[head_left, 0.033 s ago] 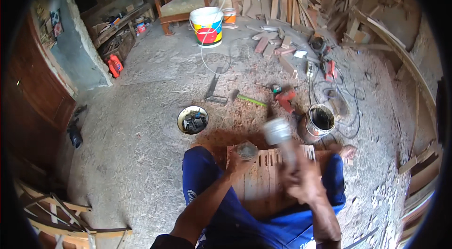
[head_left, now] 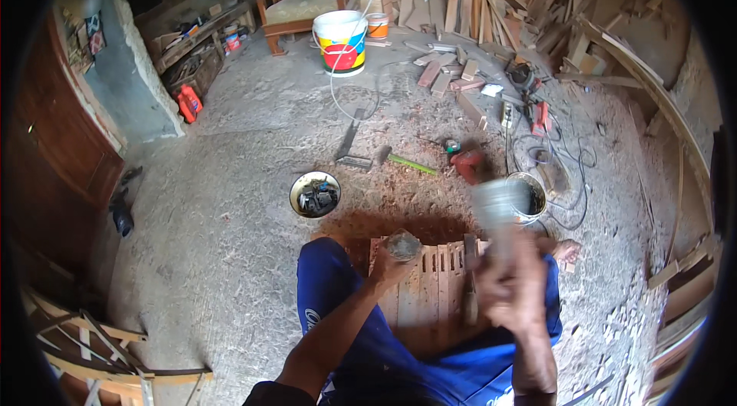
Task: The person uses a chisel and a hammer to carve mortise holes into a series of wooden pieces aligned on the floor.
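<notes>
My left hand [head_left: 390, 272] is closed round an upright chisel-like tool [head_left: 402, 244] with a round, battered grey top; its lower end is hidden. It stands at the far left part of several slotted wooden boards [head_left: 418, 291] lying side by side across my lap. My right hand [head_left: 516, 283], smeared by motion, grips a mallet [head_left: 497, 205] with a pale grey cylindrical head, raised to the right of the tool and apart from it. A narrow tool with a dark end and wooden handle [head_left: 470, 298] lies along the boards beside my right hand.
Beyond the boards stand a bowl of dark pieces [head_left: 315, 195] and a paint-stained bucket [head_left: 531, 193]. A green-handled hammer [head_left: 412, 164], a red power drill [head_left: 467, 166] and a dark L-shaped tool [head_left: 353, 149] lie on the floor. Cables [head_left: 576, 176] coil at right; wood offcuts [head_left: 445, 76] lie farther back.
The mallet and my right hand have moved right and slightly up, uncovering the narrow tool on the boards. My left hand has stayed in place on the round-topped tool.
</notes>
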